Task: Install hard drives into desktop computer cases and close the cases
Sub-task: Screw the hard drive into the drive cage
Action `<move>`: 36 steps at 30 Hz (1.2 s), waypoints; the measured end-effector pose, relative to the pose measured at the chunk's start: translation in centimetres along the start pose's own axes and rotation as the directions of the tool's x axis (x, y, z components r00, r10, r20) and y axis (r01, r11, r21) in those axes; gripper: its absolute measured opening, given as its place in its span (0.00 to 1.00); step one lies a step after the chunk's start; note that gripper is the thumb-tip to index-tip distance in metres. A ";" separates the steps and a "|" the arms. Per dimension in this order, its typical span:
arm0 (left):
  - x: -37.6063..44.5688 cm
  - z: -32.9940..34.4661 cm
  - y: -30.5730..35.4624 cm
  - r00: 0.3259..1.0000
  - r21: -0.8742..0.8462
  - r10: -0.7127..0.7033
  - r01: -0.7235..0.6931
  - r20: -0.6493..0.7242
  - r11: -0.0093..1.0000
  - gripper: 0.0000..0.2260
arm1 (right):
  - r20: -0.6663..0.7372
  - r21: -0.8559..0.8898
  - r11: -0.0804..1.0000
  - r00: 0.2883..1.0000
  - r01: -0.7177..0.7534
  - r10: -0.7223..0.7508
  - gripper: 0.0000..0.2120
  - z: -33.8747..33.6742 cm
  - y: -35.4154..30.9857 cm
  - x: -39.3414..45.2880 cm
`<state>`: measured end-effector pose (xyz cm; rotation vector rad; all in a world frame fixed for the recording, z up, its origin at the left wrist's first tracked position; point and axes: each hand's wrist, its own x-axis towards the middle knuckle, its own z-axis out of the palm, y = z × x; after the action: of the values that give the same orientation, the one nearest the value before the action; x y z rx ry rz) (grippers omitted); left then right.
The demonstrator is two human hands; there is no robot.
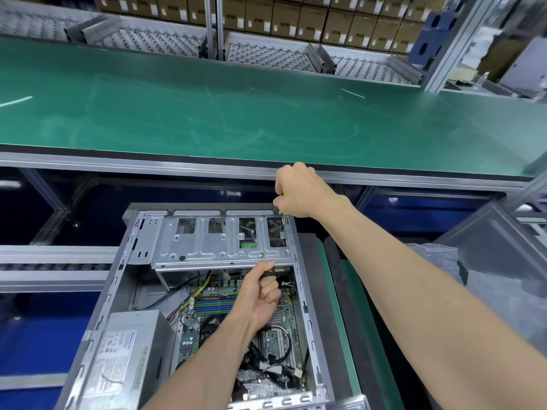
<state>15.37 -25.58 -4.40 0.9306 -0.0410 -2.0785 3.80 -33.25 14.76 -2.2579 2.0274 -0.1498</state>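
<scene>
An open case [207,291] lies on its side just in front of the person, side panel off, interior facing up. Nearest the person, the power supply [130,350] occupies the lower left corner of the case. Beside it, to the right, the motherboard [266,344] is exposed, with black cables [275,368] crossing its lower part and a bundle of coloured wires [189,303] running along its left edge.

The left hand [260,291] reaches into the case over the motherboard. Its fingers are curled and its thumb presses up against the lower edge of the drive cage [219,244], where it grasps a dark flat part [281,272] tucked beneath the cage. Whether that part is the hard drive cannot be told for certain; only its edge shows.

The drive cage, a bare metal bracket, spans the far end of the case. Through its cutouts on the right a green circuit board [248,245] and a mechanism behind it are visible.

The right hand [299,190] is above the far right corner of the cage, clenched around a screwdriver [284,220] with a yellow handle. The shaft points down, and its tip meets a screw [283,233] on the cage's right side.

To the right of the case lies a grey cover [503,261] with clear plastic on it.

Beyond the case runs a green conveyor belt [236,113] with an aluminium frame edge. Behind it stand roller racks [266,54], and behind those, stacked cardboard boxes [310,19].
</scene>
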 end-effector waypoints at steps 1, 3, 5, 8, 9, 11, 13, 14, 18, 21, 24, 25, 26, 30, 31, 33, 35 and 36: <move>0.0 0.0 0.0 1.000 0.001 0.002 -0.002 0.003 1.000 0.14 | -0.036 -0.036 0.999 0.999 -0.020 0.019 0.05 0.2 0.1 0.2; -0.1 0.0 0.0 1.000 0.007 0.003 -0.003 0.002 1.000 0.15 | -0.065 -0.082 0.995 0.997 -0.055 0.050 0.11 0.3 0.3 0.1; -0.2 0.1 0.1 1.000 0.005 0.000 0.000 -0.001 1.000 0.15 | -0.018 -0.073 0.997 1.000 -0.024 0.023 0.11 0.0 0.4 0.2; -0.2 0.1 0.1 1.000 0.003 0.000 0.000 0.002 1.000 0.15 | 0.090 0.058 0.998 0.995 0.036 -0.041 0.12 -0.3 0.3 0.1; -0.2 0.1 0.1 1.000 0.007 0.000 0.000 0.000 1.000 0.15 | 0.088 0.065 0.997 0.995 0.034 -0.040 0.12 -0.2 0.3 0.1; -0.2 0.2 0.1 1.000 0.012 0.001 -0.001 -0.002 1.000 0.14 | 0.039 0.028 0.999 0.999 0.015 -0.016 0.08 0.0 0.4 0.2; -0.2 0.1 0.0 1.000 0.010 0.007 -0.007 -0.001 1.000 0.14 | -0.019 -0.010 1.000 0.999 -0.029 0.029 0.06 0.4 0.6 0.3; -0.2 0.1 0.0 1.000 0.010 0.008 -0.008 0.000 1.000 0.14 | -0.035 -0.024 0.998 0.998 -0.052 0.051 0.09 0.4 0.5 0.2; -0.3 0.1 0.1 1.000 0.004 0.012 -0.012 -0.007 1.000 0.14 | 0.029 -0.051 0.999 1.000 0.001 0.000 0.12 -0.3 -0.2 0.0; -0.2 0.1 0.1 1.000 0.010 0.010 -0.010 -0.012 1.000 0.14 | 0.053 0.035 0.999 0.998 0.011 -0.013 0.12 -0.3 0.1 0.0; -0.3 0.2 0.1 1.000 0.003 0.007 -0.007 -0.011 1.000 0.13 | -0.053 -0.048 0.997 0.997 -0.054 0.051 0.06 0.4 0.7 0.2; -0.4 0.2 0.1 1.000 0.004 0.008 -0.008 -0.010 1.000 0.13 | -0.073 -0.085 0.993 0.995 -0.078 0.072 0.09 0.5 0.8 0.1; -0.4 0.2 0.1 1.000 0.006 0.008 -0.008 -0.009 1.000 0.13 | -0.078 -0.101 0.991 0.994 -0.083 0.075 0.11 0.5 0.9 0.1; -0.4 0.2 0.1 1.000 0.009 0.005 -0.004 -0.015 1.000 0.14 | 0.050 0.079 0.997 0.999 0.003 -0.007 0.11 -0.1 1.2 0.1; -0.3 0.2 0.1 1.000 0.010 0.003 -0.003 -0.015 1.000 0.14 | 0.060 0.099 0.995 0.998 0.008 -0.014 0.13 -0.1 1.3 0.1; -0.3 0.2 0.1 1.000 0.011 0.000 0.000 -0.019 1.000 0.14 | 0.023 0.076 0.997 1.000 0.001 -0.002 0.10 0.2 1.3 0.2; -0.3 0.2 0.1 1.000 0.006 0.002 -0.002 -0.011 1.000 0.14 | -0.035 0.004 0.999 0.999 -0.033 0.033 0.06 0.5 1.2 0.2; -0.2 0.2 0.1 1.000 0.007 0.003 -0.003 -0.007 1.000 0.14 | -0.059 -0.036 0.998 0.997 -0.057 0.055 0.09 0.6 1.1 0.1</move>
<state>15.40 -25.54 -4.09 0.9414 -0.0459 -2.0737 2.78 -33.48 14.01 -2.2410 2.1371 -0.1759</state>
